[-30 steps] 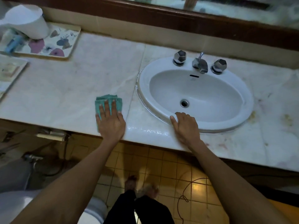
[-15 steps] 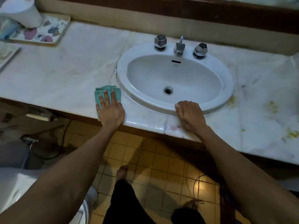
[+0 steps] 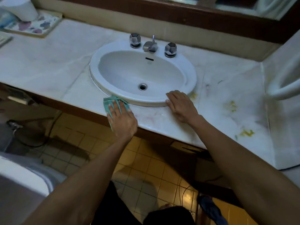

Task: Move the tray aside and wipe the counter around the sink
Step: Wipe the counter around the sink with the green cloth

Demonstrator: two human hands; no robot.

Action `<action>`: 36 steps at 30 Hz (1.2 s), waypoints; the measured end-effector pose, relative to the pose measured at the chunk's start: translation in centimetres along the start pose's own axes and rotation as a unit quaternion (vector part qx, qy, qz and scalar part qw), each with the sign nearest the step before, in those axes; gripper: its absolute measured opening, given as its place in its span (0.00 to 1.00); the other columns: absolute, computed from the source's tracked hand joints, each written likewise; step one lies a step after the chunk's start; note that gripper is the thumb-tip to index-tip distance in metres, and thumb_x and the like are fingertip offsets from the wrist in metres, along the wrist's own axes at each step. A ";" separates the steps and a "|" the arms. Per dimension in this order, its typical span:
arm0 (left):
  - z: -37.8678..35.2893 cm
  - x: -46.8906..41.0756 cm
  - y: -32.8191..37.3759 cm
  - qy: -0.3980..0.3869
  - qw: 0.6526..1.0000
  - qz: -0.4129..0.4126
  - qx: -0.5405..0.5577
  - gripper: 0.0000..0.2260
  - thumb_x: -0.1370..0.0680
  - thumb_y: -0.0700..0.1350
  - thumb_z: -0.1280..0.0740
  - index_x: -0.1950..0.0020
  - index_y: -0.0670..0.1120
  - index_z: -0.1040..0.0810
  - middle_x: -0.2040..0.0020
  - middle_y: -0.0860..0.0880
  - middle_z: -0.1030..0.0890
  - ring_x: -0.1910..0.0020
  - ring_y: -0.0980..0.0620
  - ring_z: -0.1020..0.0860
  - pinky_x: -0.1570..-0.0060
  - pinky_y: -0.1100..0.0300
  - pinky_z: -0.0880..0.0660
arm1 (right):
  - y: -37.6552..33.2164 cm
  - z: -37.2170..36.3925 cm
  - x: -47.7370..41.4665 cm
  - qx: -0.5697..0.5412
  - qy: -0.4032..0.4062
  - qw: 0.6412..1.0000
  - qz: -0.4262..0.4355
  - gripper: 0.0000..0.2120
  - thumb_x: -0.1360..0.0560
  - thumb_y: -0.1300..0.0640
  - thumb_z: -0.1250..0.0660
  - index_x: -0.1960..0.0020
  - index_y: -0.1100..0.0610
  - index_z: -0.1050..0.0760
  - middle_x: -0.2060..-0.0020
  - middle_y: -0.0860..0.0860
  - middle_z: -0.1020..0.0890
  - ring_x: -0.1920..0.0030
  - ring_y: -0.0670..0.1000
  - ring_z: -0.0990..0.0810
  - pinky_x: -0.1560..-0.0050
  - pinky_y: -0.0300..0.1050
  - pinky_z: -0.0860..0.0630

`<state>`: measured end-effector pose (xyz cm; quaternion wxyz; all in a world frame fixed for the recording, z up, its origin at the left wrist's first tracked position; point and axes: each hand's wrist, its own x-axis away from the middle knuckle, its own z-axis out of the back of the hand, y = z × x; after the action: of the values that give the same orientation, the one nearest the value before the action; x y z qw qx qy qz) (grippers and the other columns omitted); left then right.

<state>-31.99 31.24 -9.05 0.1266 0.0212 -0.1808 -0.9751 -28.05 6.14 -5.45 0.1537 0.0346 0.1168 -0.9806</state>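
Observation:
My left hand [image 3: 121, 119] presses a green cloth [image 3: 108, 103] flat on the marble counter [image 3: 48, 67], at the front left rim of the white oval sink [image 3: 191, 73]. The cloth's far corner touches the sink rim. My right hand [image 3: 180, 104] rests palm down on the counter at the sink's front right edge, fingers over the rim, holding nothing. The flower-patterned tray [image 3: 43, 25] sits at the far left back of the counter, with a white cup [image 3: 19, 7] on it.
A chrome faucet [image 3: 150, 46] with two faceted knobs stands behind the basin. Yellow stains [image 3: 232, 105] mark the counter right of the sink. A white curved fixture [image 3: 285, 85] sticks out on the right wall. Below are a tiled floor, a toilet at lower left and my legs.
My left hand slid the cloth rightward along the counter's front, from left of the sink to its front rim. My right hand shifted right along the rim. The view also panned right.

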 end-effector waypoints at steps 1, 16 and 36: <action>-0.4 1.2 1.1 -0.006 1.000 0.001 0.003 0.26 0.15 0.53 0.52 0.19 0.43 0.45 0.18 0.40 0.45 0.19 0.40 0.49 0.22 0.40 0.51 | 0.4 0.2 0.5 -0.004 -0.006 1.000 0.000 0.19 0.16 0.49 0.50 0.34 0.58 0.30 0.38 0.54 0.25 0.35 0.58 0.29 0.36 0.53 0.33; 1.8 2.5 -0.7 -0.167 0.881 -0.434 -0.084 0.26 0.16 0.56 0.56 0.18 0.54 0.51 0.17 0.52 0.51 0.18 0.50 0.53 0.21 0.49 0.51 | 4.0 2.7 8.5 -0.086 -0.030 0.988 -0.124 0.27 0.16 0.47 0.51 0.22 0.59 0.44 0.22 0.57 0.42 0.21 0.55 0.45 0.22 0.49 0.48; -1.5 5.8 7.5 -0.094 0.995 -0.018 0.005 0.30 0.16 0.54 0.52 0.18 0.41 0.54 0.18 0.38 0.56 0.19 0.38 0.58 0.22 0.41 0.61 | -0.3 1.6 7.2 -0.106 -0.015 0.973 -0.205 0.26 0.16 0.45 0.52 0.22 0.57 0.43 0.22 0.57 0.42 0.22 0.57 0.45 0.23 0.56 0.45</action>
<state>-35.73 22.52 -7.71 0.0911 -0.0662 -0.1965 -0.9740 -35.00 3.94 -4.56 -0.0459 -0.0216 0.2225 -0.9736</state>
